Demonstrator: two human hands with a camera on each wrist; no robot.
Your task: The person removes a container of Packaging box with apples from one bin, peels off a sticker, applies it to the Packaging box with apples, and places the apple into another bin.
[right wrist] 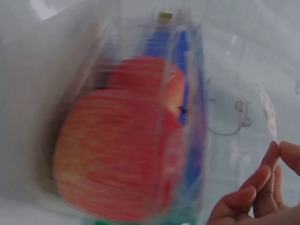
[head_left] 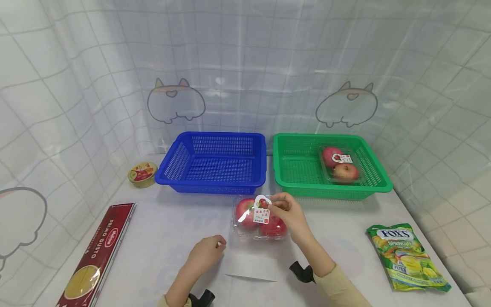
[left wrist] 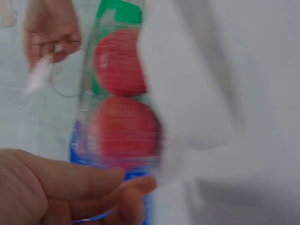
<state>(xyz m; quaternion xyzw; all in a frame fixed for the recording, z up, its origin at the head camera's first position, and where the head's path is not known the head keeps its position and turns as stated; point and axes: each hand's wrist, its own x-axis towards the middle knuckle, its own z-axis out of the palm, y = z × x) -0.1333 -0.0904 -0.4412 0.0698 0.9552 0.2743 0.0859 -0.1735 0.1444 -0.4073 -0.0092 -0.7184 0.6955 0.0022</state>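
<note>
A clear plastic box of red apples [head_left: 245, 233] sits on the table between the two baskets and the person. Above its lid, my right hand [head_left: 292, 218] pinches a white label [head_left: 262, 215] with red print between thumb and fingertip. The right wrist view shows this label [right wrist: 268, 110] edge-on, standing apart from the box. To the box's lower left is my left hand [head_left: 206, 253], fingers loosely curled and nothing seen in them. In front of the box lies a white paper sheet [head_left: 251, 266], its near edge slightly raised.
Behind stand a blue basket [head_left: 215, 189] and a green basket [head_left: 330, 194]; the green one holds another box of apples [head_left: 341, 166]. A round tin [head_left: 142, 175] and a red pasta pack [head_left: 97, 251] lie left, a FOX'S candy bag [head_left: 408, 258] right.
</note>
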